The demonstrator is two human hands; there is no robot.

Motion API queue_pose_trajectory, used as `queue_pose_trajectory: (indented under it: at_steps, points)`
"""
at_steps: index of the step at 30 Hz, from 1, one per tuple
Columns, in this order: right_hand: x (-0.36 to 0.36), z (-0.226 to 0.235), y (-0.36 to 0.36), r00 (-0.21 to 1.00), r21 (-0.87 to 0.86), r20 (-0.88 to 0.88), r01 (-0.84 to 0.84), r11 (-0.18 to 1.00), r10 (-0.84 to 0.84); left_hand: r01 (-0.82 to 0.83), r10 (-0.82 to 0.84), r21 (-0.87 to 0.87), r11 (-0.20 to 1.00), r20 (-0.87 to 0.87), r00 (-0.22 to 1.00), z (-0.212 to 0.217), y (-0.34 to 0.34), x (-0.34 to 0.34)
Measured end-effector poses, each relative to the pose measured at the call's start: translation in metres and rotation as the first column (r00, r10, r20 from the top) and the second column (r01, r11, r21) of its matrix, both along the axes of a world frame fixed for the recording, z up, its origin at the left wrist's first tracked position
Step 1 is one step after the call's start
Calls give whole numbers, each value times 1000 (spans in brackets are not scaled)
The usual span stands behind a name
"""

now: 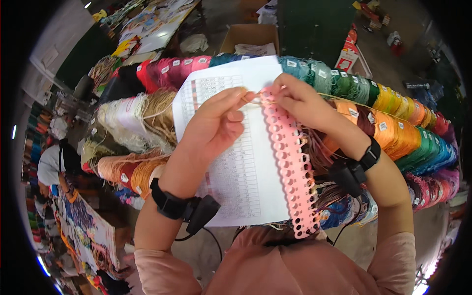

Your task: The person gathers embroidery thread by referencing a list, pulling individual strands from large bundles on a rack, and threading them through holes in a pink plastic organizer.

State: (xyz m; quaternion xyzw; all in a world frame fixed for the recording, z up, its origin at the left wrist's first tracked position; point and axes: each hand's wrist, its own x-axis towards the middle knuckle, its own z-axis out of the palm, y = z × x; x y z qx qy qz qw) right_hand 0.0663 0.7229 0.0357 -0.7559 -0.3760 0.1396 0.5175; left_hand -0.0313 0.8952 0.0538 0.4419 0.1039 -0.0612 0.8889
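Presumably light and bendy, the pink holed strip [291, 167] over the white paper [263, 196] is best held at its top end, where it is pinched by the right hand [301, 101] (a thread [252, 102] is pinched by the left hand [219, 117] alongside).

This place is looking like a workshop for thread or textiles. Many coloured thread bundles [391, 129] with white labels are lying in long rows, and a pink perforated strip [286, 152] is resting over a printed list [236, 162]. At the left, another person [51, 162] is stretching an arm toward a tabletop [105, 233] with colourful material. Farther back, a cardboard box [250, 33] is standing near a second tabletop [156, 40].
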Motion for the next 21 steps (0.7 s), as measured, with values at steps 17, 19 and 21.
queue_pose_trajectory:
  at_steps: [17,19,21]
  points:
    - [-32,12,13,913,-372,406,198,907,-33,-325,297,309,894,137,945,83,268,-136]
    - [-31,7,15,913,-365,406,200,909,-37,-664,763,594,454,125,634,66,284,-156]
    - [-27,3,11,905,-328,418,225,917,-72,-423,706,894,147,205,678,50,264,-178]
